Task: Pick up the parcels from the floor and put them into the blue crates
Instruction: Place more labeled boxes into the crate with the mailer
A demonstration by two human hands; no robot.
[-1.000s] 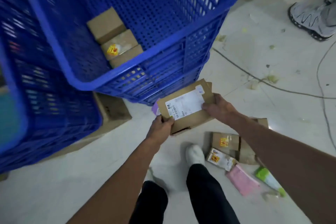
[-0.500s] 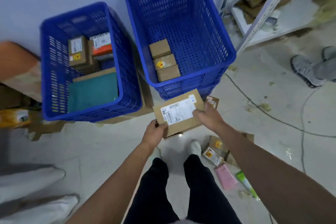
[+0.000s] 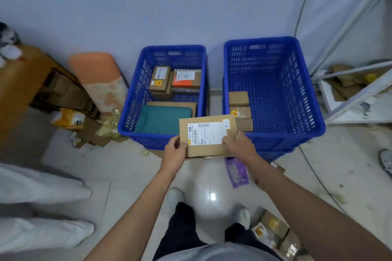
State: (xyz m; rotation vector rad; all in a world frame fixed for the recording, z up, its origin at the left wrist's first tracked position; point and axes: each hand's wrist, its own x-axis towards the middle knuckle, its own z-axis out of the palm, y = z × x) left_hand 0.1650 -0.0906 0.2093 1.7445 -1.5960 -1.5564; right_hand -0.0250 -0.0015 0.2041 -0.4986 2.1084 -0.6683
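Note:
I hold a flat cardboard parcel [image 3: 209, 135] with a white label in front of the gap between two blue crates. My left hand [image 3: 175, 153] grips its lower left corner and my right hand [image 3: 239, 146] grips its lower right edge. The left blue crate [image 3: 129, 112] holds several boxes and a teal packet. Three small brown boxes lie along the left wall of the right blue crate [image 3: 314, 121]. A purple packet [image 3: 237, 172] lies on the floor under my right forearm. More cardboard parcels [image 3: 273, 229] lie by my right foot.
A metal shelf frame [image 3: 358, 95] with crumpled paper stands at the right. At the left are a wooden cabinet [image 3: 19, 87], an orange roll [image 3: 99, 78] and a yellow-orange packet [image 3: 70, 119]. White sacks [image 3: 38, 193] lie at the lower left. A cable [image 3: 318, 178] runs over the floor on the right.
I have straightened up, so both crates now sit farther off and whole in view. The parcel has risen with both hands to the crates' near rims.

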